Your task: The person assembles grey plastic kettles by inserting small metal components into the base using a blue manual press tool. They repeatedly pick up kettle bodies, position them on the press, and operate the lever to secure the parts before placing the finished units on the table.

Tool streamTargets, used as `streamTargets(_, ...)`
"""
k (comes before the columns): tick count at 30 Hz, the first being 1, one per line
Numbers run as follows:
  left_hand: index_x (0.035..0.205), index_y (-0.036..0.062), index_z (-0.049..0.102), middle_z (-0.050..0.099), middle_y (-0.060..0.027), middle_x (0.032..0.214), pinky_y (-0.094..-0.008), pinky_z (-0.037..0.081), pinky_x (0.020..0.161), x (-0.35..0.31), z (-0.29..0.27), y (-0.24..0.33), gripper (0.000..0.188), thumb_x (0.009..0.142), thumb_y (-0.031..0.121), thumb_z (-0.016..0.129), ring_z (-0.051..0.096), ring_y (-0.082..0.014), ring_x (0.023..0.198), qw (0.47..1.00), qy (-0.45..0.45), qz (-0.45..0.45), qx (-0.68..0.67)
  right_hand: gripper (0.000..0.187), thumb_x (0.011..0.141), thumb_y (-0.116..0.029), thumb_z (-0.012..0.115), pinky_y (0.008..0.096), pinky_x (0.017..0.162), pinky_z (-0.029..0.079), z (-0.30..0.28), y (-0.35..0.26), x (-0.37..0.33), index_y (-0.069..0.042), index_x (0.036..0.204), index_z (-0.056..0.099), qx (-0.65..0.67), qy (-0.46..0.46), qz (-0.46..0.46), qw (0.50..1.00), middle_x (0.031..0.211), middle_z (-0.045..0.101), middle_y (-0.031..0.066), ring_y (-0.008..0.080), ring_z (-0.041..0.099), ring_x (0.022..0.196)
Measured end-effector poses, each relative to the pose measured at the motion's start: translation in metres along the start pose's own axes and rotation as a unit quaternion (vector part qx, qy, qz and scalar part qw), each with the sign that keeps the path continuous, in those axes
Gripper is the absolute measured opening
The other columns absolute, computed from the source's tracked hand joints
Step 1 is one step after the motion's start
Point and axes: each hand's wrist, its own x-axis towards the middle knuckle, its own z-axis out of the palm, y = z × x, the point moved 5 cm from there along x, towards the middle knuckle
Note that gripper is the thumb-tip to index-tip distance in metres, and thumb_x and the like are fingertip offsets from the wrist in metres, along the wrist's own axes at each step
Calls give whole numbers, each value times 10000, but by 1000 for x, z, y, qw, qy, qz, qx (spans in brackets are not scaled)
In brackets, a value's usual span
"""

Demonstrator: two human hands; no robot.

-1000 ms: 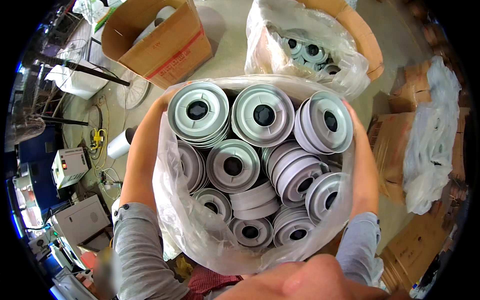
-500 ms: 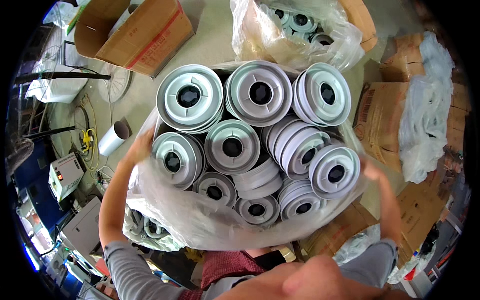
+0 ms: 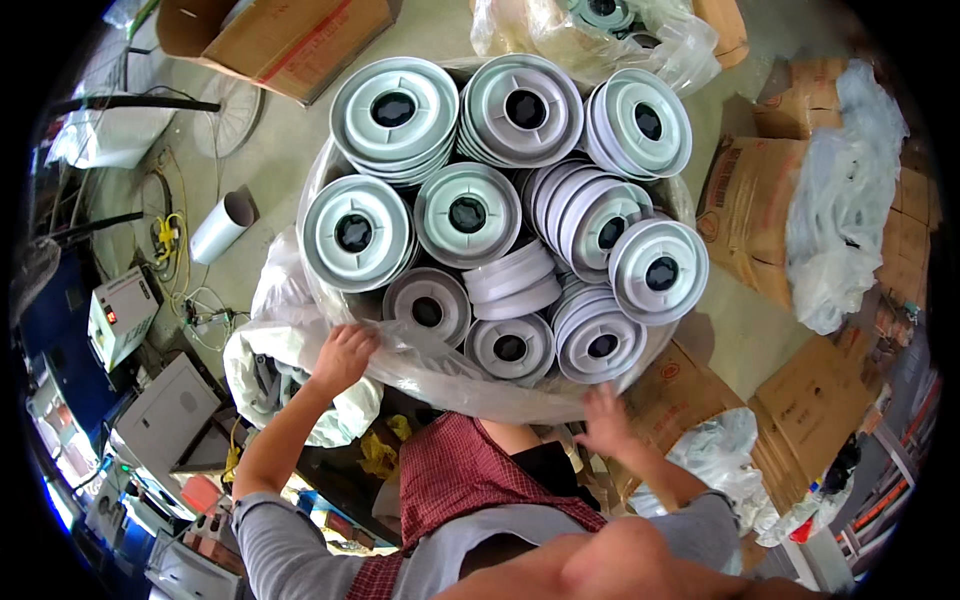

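Observation:
A large clear plastic bag (image 3: 440, 388) lines a full container in front of me. Stacked in it are several round pale grey plastic discs (image 3: 467, 215) with black centres, most facing up and some stacks tipped sideways. My left hand (image 3: 347, 357) is at the bag's near left rim, its fingers bent over the plastic below a grey disc (image 3: 427, 309). Just off the bag's near right rim is my right hand (image 3: 604, 422), fingers apart and holding nothing. Closest to it is a tilted stack of discs (image 3: 602, 343).
An open cardboard box (image 3: 300, 50) stands far left, and a second plastic-lined box (image 3: 640, 45) lies beyond the discs. A white tube (image 3: 222, 228) and yellow cables (image 3: 168, 235) lie on the left floor. Cartons (image 3: 750, 205) and crumpled plastic (image 3: 840, 220) fill the right.
Both hands have come from the container's sides to its near rim. The bag's near edge is lower and closer to the discs. The discs appear higher in view.

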Motion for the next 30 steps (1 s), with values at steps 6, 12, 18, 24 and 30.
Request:
streamTargets(6, 891, 149, 656, 628, -14, 990, -359, 471, 853, -68, 43, 0, 194, 715, 117, 582, 579, -212, 977, 997, 25, -49, -46, 588, 787, -280, 697, 387, 996, 406, 98, -5, 82, 12, 1264, 517, 232, 187, -34, 954, 1293, 479, 267, 373, 446, 1249)
streamTargets(12, 914, 74, 723, 687, -96, 1035, -388, 485, 856, -4, 137, 17, 273, 783, 277, 598, 628, -255, 1013, 919, -365, -98, 114, 183, 863, -165, 563, 323, 614, 527, -32, 177, -8, -22, 937, 650, 698, 433, 229, 523, 857, 664, 73, 208, 656, 779)
streamTargets(18, 973, 81, 681, 675, -179, 959, -400, 498, 810, 94, -59, 85, 377, 903, 416, 524, 634, -349, 935, 926, -248, -6, -284, 829, 843, -497, 631, 398, 1035, 350, -347, 217, 102, -131, 1487, 258, 569, 397, 40, 719, 1483, 360, 112, 272, 415, 1308)
streamTargets(24, 1433, 103, 372, 497, -121, 1337, -381, 363, 1041, 300, -98, 73, 664, 921, 498, 524, 414, -217, 1292, 664, 125, -229, -701, 862, 639, -265, 868, 346, 972, 417, -382, 209, 208, -17, 1345, 441, 580, 422, -36, 696, 1229, 587, 125, 227, 552, 1124)
streamTargets(30, 1503, 176, 226, 105, -58, 1574, -410, 206, 1136, 294, -93, 107, 719, 923, 512, 487, 149, -270, 1433, 548, 223, -128, -796, 716, 664, -170, 842, 310, 943, 433, -384, 123, 100, -34, 1285, 512, 516, 474, -145, 698, 1169, 618, 72, 175, 568, 1085)
